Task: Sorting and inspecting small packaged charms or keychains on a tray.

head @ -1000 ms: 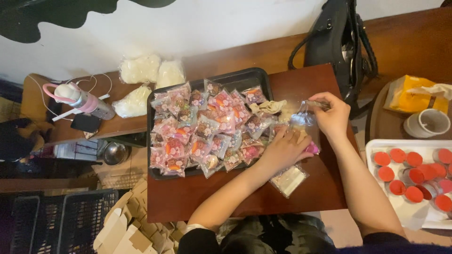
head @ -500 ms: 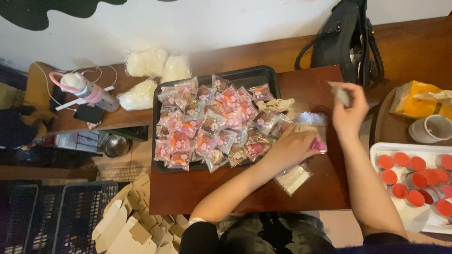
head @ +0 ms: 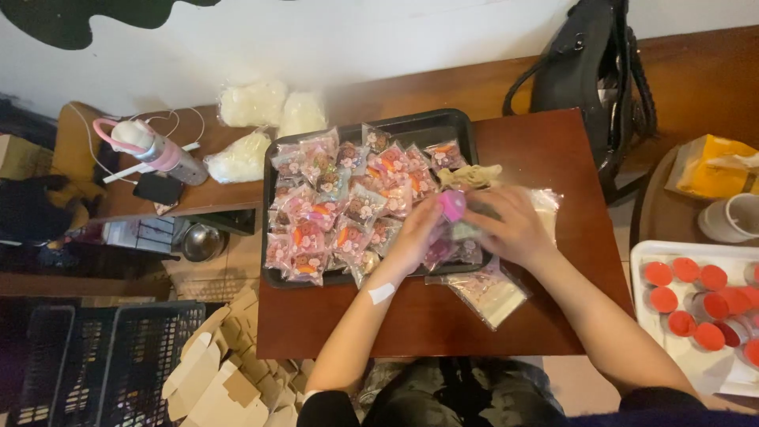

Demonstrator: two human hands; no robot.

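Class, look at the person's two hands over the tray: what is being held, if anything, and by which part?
The left hand pinches a small pink round piece by its edge. The right hand covers a clear packet; its grip cannot be told.

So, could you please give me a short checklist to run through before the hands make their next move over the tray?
1. Left hand has the small pink item at its fingertips: ok.
2. Right hand is close against the left, over the tray's right end: ok; what it grips: cannot tell.
3. Black tray sits fully on the wooden table: ok.
4. Wrapped sweets stay inside the tray: not ok at the near right, where a few lie across the rim.
5. Clear bag lies flat on the table, near the front edge: ok.
6. Whether the pink item is sealed: cannot tell.
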